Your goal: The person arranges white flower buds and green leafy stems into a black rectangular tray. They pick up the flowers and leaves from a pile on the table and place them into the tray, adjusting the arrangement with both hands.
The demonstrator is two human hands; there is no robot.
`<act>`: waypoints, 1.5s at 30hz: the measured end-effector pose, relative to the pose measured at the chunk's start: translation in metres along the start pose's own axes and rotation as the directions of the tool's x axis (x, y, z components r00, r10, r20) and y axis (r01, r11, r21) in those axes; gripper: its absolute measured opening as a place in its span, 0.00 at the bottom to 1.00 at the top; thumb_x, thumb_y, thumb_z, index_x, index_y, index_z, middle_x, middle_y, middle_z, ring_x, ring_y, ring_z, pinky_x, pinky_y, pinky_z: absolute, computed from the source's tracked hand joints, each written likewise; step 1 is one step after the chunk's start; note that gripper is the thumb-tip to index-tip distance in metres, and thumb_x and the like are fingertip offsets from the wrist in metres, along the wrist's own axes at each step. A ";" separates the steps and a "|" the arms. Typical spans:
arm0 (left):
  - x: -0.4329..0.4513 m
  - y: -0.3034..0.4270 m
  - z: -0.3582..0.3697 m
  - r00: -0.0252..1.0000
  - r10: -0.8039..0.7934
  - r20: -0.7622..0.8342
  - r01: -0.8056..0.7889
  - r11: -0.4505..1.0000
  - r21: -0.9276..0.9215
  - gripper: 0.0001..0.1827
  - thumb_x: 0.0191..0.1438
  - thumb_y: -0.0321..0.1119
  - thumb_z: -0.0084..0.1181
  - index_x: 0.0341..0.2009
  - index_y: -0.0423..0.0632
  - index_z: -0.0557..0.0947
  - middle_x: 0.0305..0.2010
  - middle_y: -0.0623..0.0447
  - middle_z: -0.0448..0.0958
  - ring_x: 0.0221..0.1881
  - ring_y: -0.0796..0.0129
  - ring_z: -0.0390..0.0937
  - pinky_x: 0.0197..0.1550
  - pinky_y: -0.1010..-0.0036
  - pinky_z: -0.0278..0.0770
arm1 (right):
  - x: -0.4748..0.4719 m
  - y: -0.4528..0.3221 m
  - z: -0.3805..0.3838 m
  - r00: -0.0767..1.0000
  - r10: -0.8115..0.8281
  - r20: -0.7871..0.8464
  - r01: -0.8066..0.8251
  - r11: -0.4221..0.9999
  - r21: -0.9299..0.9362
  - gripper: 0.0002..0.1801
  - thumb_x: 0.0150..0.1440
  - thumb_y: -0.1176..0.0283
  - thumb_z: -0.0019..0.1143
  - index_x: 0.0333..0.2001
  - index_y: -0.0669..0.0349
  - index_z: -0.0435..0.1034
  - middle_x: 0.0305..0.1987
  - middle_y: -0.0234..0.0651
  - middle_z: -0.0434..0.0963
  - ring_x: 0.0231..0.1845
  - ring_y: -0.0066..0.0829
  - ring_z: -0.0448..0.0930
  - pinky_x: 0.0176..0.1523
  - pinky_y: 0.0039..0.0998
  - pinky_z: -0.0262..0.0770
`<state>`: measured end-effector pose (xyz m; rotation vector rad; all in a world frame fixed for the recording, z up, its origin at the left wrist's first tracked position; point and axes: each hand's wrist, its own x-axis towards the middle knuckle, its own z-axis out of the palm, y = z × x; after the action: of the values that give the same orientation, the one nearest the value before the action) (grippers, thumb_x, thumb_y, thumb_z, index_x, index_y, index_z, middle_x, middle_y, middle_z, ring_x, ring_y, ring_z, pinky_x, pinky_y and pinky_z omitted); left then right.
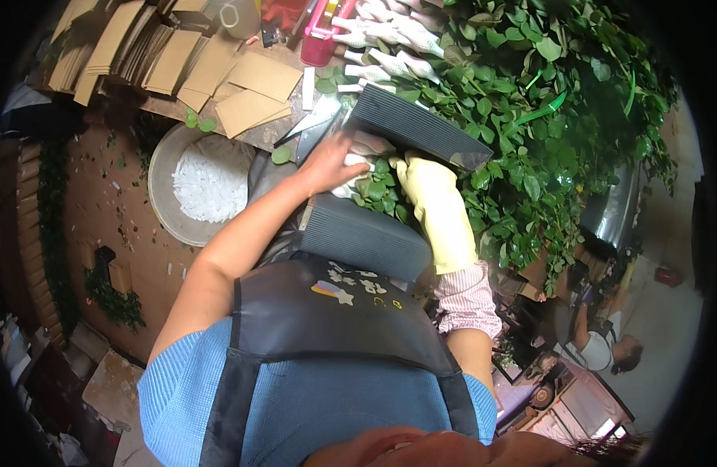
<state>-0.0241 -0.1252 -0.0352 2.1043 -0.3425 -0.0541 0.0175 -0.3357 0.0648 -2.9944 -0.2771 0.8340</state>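
Note:
My left hand [330, 163], bare, reaches into the gap between two dark ribbed panels, the far one [420, 125] and the near one [367, 236]. Its thumb lies over flower heads in white mesh sleeves [371, 143]; the fingertips are hard to make out. On my right hand [431, 184] is a pale yellow glove, beside the green leaves [382, 190] of the stems between the panels. Its fingertips are partly hidden at the far panel's lower edge, so its grip cannot be told. Left of the far panel lies a knife-like metal blade [316, 137].
Many sleeved flower heads [393, 35] and leafy stems [528, 117] cover the right of the table. Cardboard pieces [265, 76] and a pink tape dispenser [320, 44] are at the back. A bucket [160, 175] of white strips [209, 181] stands left. Another person [598, 341] is far right.

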 end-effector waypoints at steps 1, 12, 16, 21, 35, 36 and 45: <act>0.001 -0.001 0.001 1.000 -0.005 -0.015 0.004 0.998 -0.055 0.30 0.54 0.45 0.71 0.52 0.37 0.78 0.51 0.35 0.75 0.54 0.37 0.73 0.56 0.56 0.74 | -0.001 -0.001 -0.003 0.999 -0.033 0.004 0.033 0.999 -0.015 0.27 0.62 0.51 0.60 0.57 0.56 0.75 0.54 0.48 0.80 0.58 0.48 0.79 0.61 0.46 0.75; -0.001 0.003 -0.003 0.997 -0.029 0.067 0.033 0.997 -0.065 0.23 0.56 0.41 0.64 0.52 0.40 0.80 0.54 0.36 0.74 0.56 0.39 0.73 0.58 0.54 0.73 | -0.028 0.011 -0.021 0.996 0.071 0.045 -0.076 0.991 0.113 0.26 0.69 0.46 0.46 0.46 0.58 0.78 0.28 0.35 0.85 0.29 0.32 0.86 0.40 0.35 0.81; 0.006 0.007 -0.005 0.984 -0.175 0.017 0.175 0.963 -0.206 0.25 0.56 0.46 0.67 0.52 0.43 0.81 0.53 0.38 0.75 0.52 0.40 0.76 0.54 0.56 0.76 | -0.005 0.008 0.020 0.993 0.008 -0.117 -0.002 0.999 0.048 0.31 0.69 0.41 0.41 0.59 0.53 0.76 0.61 0.50 0.78 0.62 0.51 0.78 0.65 0.48 0.71; 0.010 0.010 -0.005 1.000 -0.011 0.011 0.011 1.000 -0.024 0.19 0.54 0.43 0.69 0.49 0.49 0.85 0.53 0.42 0.76 0.50 0.43 0.77 0.53 0.57 0.77 | 0.001 0.009 0.038 0.985 -0.009 -0.173 0.016 0.999 0.043 0.30 0.67 0.42 0.46 0.60 0.51 0.76 0.67 0.46 0.74 0.68 0.54 0.71 0.72 0.54 0.61; 0.006 -0.007 0.017 0.985 0.094 -0.147 -0.084 0.994 0.073 0.12 0.55 0.41 0.64 0.42 0.52 0.86 0.41 0.39 0.77 0.48 0.41 0.74 0.51 0.55 0.75 | -0.081 0.005 -0.045 0.965 0.152 -0.215 -0.084 0.951 0.296 0.21 0.64 0.47 0.56 0.52 0.46 0.78 0.39 0.41 0.86 0.42 0.44 0.86 0.47 0.43 0.81; 0.003 -0.006 0.015 1.000 0.005 -0.021 -0.002 0.993 0.117 0.15 0.55 0.42 0.64 0.45 0.50 0.86 0.45 0.36 0.76 0.49 0.41 0.74 0.53 0.56 0.75 | -0.069 0.002 -0.035 0.960 0.004 -0.282 0.045 0.985 0.167 0.20 0.65 0.47 0.55 0.53 0.44 0.78 0.39 0.42 0.86 0.42 0.44 0.86 0.47 0.43 0.81; 0.014 0.019 -0.011 0.995 -0.038 -0.089 0.031 0.997 -0.069 0.19 0.62 0.45 0.62 0.45 0.41 0.84 0.44 0.42 0.79 0.46 0.46 0.79 0.47 0.56 0.75 | 0.011 0.012 0.027 0.991 -0.099 -0.095 0.097 0.995 -0.024 0.31 0.65 0.40 0.49 0.65 0.42 0.72 0.74 0.42 0.66 0.76 0.48 0.63 0.77 0.52 0.52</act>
<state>-0.0128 -0.1297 -0.0118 2.0386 -0.2469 0.0088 0.0149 -0.3460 0.0356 -2.9986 -0.4272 0.6808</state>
